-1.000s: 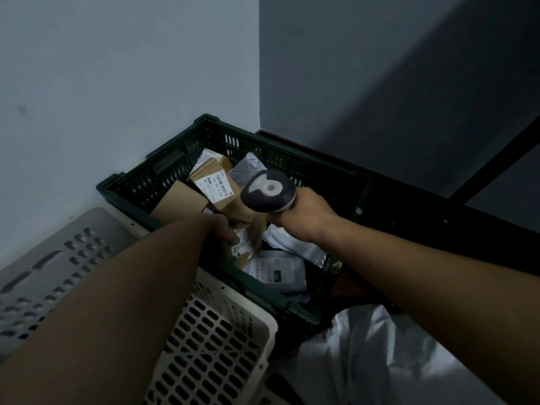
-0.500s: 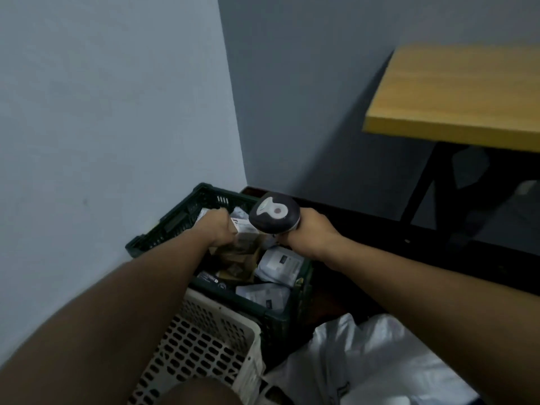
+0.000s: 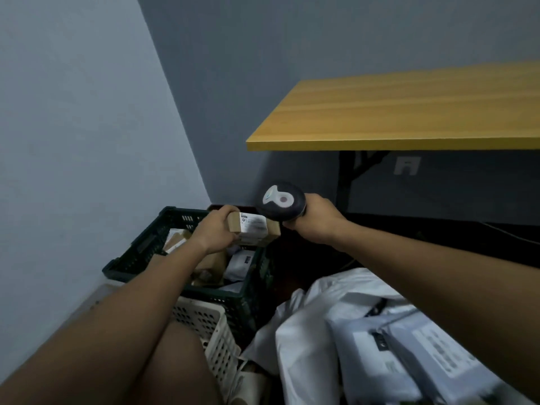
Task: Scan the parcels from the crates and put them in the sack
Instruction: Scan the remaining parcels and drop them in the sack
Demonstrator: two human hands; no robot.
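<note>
Left hand (image 3: 214, 230) is holding a box (image 3: 253, 228) above the green crate (image 3: 140, 249); right hand (image 3: 317, 219) is gripping a scanner (image 3: 281, 201).

The left fingers are curling round the cardboard box's end, its white label facing up, just beside and below the scanner's round head. The right fingers are wrapping the scanner's handle. More parcels (image 3: 241, 263) are lying inside the green crate, which is sitting in the wall corner behind a white crate (image 3: 209, 324). The white sack (image 3: 309, 331) is lying to the right with grey parcels (image 3: 409, 355) on it. A yellow table (image 3: 409, 112) is standing beyond.

The parcel label (image 3: 253, 225) bears print (too blurred to read).
</note>
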